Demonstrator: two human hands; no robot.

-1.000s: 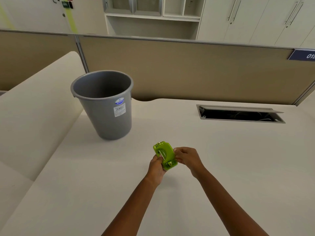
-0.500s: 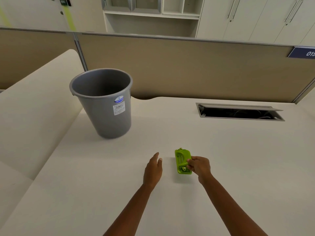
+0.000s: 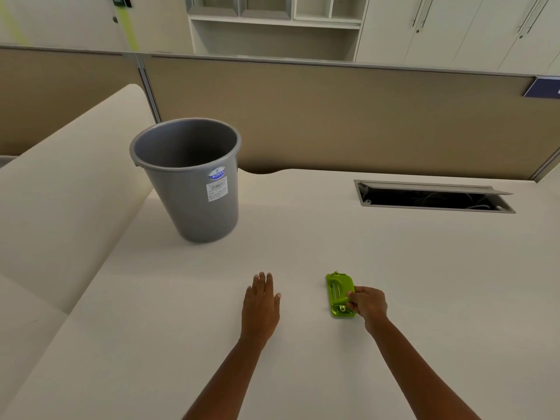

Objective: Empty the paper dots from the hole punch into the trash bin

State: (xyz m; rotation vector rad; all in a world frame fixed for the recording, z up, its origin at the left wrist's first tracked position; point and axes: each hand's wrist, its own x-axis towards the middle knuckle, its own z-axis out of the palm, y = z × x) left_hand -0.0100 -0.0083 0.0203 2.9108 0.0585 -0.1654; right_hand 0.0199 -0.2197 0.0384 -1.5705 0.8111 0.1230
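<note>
A small bright green hole punch (image 3: pixel 338 292) lies flat on the cream desk (image 3: pixel 424 268) in front of me. My right hand (image 3: pixel 369 304) grips its right side with the fingertips. My left hand (image 3: pixel 261 304) rests flat on the desk to the left of the punch, fingers together, holding nothing. A grey plastic trash bin (image 3: pixel 194 177) stands upright on the desk at the far left, well beyond both hands. I see nothing on its visible inner wall.
An open cable tray slot (image 3: pixel 433 197) is cut into the desk at the back right. A tan partition wall (image 3: pixel 333 116) runs along the desk's far edge. A second desk surface (image 3: pixel 60 192) rises at the left.
The punch was held up between both hands; now it lies flat on the desk farther right. My left hand let go and settled flat on the desk.
</note>
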